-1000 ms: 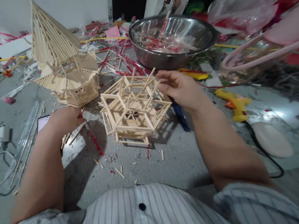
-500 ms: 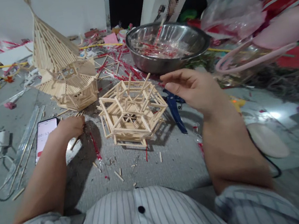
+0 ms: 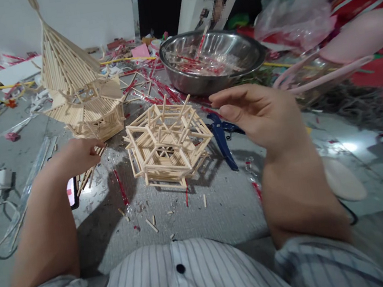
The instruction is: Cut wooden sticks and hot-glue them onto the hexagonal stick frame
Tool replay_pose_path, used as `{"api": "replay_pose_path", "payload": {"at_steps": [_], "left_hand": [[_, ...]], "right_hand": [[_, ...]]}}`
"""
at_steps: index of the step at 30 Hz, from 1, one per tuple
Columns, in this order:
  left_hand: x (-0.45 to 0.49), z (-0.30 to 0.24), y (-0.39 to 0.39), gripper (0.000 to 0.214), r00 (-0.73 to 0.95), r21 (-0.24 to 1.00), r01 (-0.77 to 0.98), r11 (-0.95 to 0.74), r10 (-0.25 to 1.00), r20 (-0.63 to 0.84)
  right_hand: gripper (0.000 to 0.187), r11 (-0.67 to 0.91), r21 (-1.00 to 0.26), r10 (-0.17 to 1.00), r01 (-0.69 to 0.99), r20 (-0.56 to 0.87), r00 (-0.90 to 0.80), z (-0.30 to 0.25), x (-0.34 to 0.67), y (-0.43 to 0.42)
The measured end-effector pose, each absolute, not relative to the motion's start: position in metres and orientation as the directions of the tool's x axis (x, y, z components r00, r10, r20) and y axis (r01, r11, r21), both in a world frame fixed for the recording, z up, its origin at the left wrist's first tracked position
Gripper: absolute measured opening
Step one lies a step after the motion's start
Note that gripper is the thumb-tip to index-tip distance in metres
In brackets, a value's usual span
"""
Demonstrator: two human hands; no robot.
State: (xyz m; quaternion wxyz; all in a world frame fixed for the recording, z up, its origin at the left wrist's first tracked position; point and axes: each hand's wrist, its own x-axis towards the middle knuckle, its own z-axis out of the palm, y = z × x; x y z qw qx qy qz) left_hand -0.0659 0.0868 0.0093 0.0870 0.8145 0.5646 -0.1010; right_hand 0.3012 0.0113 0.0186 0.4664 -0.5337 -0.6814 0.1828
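Note:
My left hand (image 3: 80, 156) is closed around a few thin wooden sticks (image 3: 87, 178), whose lower ends stick out under the palm over a phone (image 3: 72, 192). My right hand (image 3: 253, 110) hangs above the tabletop with fingers curved and thumb apart, nothing visible between them. Below and left of it lie blue-handled pliers (image 3: 223, 141), partly behind the hand. Between my hands stands a six-sided open frame of wooden sticks (image 3: 169, 151). Behind my left hand rises a stick-built tower with a pointed roof (image 3: 70, 65).
A steel bowl (image 3: 193, 83) with red-and-clear wrappers stands at the back. Stick offcuts (image 3: 151, 225) and a red wrapper strip (image 3: 121, 187) lie in front. A white charger (image 3: 0, 182) with cables is at left, a pink handled object (image 3: 363, 38) at right.
My left hand has come up and slightly left with the sticks in it, now covering most of the phone. My right hand has shifted slightly right, still curved apart.

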Motion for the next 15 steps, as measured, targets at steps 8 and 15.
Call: {"api": "replay_pose_path", "payload": {"at_steps": [8, 15], "left_hand": [[-0.017, 0.030, 0.042, 0.016, 0.417, 0.893, 0.244, -0.379, 0.872, 0.256], [-0.004, 0.035, 0.016, 0.016, 0.374, 0.928, 0.145, -0.343, 0.887, 0.270]], "right_hand": [[0.018, 0.540, -0.598, 0.837, 0.593, 0.456, -0.302, 0.036, 0.276, -0.026], [0.026, 0.650, -0.447, 0.760, 0.615, 0.370, -0.534, 0.026, 0.248, -0.030]]}}
